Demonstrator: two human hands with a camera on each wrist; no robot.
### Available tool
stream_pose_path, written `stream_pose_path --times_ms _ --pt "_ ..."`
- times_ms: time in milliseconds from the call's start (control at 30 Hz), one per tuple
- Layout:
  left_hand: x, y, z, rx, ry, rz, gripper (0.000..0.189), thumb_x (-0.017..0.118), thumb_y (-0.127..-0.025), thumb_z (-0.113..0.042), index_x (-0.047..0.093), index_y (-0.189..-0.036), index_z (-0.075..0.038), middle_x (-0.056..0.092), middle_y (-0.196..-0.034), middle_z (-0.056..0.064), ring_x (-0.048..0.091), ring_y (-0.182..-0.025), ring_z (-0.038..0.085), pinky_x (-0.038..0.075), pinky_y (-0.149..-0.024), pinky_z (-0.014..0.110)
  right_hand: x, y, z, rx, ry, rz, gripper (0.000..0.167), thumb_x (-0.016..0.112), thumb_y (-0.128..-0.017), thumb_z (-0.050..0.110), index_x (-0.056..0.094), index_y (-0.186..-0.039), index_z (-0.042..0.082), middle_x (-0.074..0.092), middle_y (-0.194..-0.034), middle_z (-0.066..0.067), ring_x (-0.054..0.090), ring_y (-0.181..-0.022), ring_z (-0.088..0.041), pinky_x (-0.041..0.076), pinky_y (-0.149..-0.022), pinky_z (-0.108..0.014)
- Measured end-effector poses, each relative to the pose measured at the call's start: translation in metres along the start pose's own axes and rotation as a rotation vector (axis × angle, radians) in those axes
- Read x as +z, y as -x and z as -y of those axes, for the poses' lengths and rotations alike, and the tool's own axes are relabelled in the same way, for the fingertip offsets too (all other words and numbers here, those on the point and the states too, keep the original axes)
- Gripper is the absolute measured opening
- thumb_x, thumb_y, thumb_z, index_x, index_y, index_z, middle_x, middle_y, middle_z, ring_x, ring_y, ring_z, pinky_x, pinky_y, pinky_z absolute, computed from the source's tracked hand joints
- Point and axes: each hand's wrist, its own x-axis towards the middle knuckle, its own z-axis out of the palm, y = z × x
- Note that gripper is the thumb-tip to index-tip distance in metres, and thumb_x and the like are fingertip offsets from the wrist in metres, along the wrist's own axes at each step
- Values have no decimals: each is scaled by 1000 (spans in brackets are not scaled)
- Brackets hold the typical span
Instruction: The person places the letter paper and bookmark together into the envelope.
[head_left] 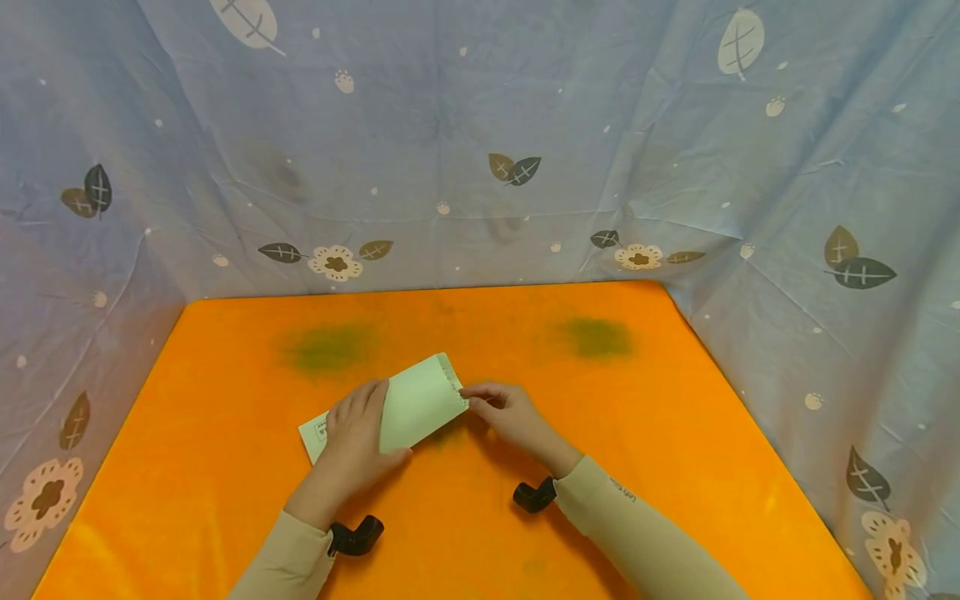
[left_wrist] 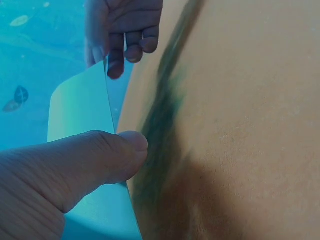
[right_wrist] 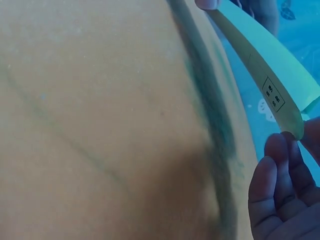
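A pale green paper envelope (head_left: 416, 404) is held at a slant above the orange table. My left hand (head_left: 351, 446) grips its left part across the width, and the thumb (left_wrist: 100, 162) lies along the near edge in the left wrist view. At the envelope's right end, my right hand (head_left: 517, 421) pinches the near corner between thumb and index finger. That end shows a darker, speckled strip (head_left: 452, 377). From the right wrist, the envelope's underside carries a small printed box (right_wrist: 273, 94), and the paper bows slightly. The right hand's other fingers (right_wrist: 270, 180) are loosely bent.
The orange tabletop (head_left: 645, 500) bears dark green smudges (head_left: 330, 346). Grey-blue curtains (head_left: 450, 125) with leaf and flower prints stand at the back and both sides. A black camera mount (head_left: 357, 536) sits on the left wrist, another (head_left: 535, 496) on the right.
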Motion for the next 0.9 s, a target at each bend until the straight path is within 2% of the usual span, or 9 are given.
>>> stream_pose_path --times_ms 167,300,467,567,667,900 --pt "-1 0 1 -1 -3 -8 104 85 -72 -37 27 -150 1 32 -146 24 27 -132 44 17 -105 60 3 6 20 -27 38 59 32 47 -100 2 58 -129 -4 63 -117 -23 61 -100 -43 51 -82 -53" --pt "-1 0 2 -11 -8 -13 106 86 -71 -37 27 -149 2 32 -146 24 26 -132 44 18 -105 60 8 4 16 -49 59 67 33 47 -99 0 56 -131 -6 62 -120 -23 63 -100 -41 53 -81 -50" --pt "-2 0 4 -14 -17 -17 106 87 -71 -36 26 -149 3 32 -146 25 26 -132 45 18 -104 61 12 -3 -3 -47 106 51 34 50 -100 6 58 -132 1 66 -111 -17 65 -96 -32 54 -74 -36" --pt "-3 0 5 -15 -21 -23 106 87 -70 -36 27 -149 3 33 -145 25 27 -131 46 19 -103 61 13 -5 -8 -41 123 59 34 51 -100 9 58 -133 5 69 -103 -14 65 -93 -27 52 -71 -28" --pt "-4 0 6 -15 -23 -27 106 87 -70 -35 27 -148 3 33 -145 25 27 -131 46 19 -103 61 13 -6 -10 -48 129 70 34 52 -100 11 58 -133 7 69 -103 -11 65 -93 -25 52 -71 -27" --pt "-3 2 7 -24 -13 -16 107 87 -70 -35 26 -148 4 31 -145 26 25 -132 46 18 -104 61 11 -7 -14 -60 123 54 37 53 -101 18 54 -137 12 63 -117 -9 64 -96 -25 54 -74 -34"
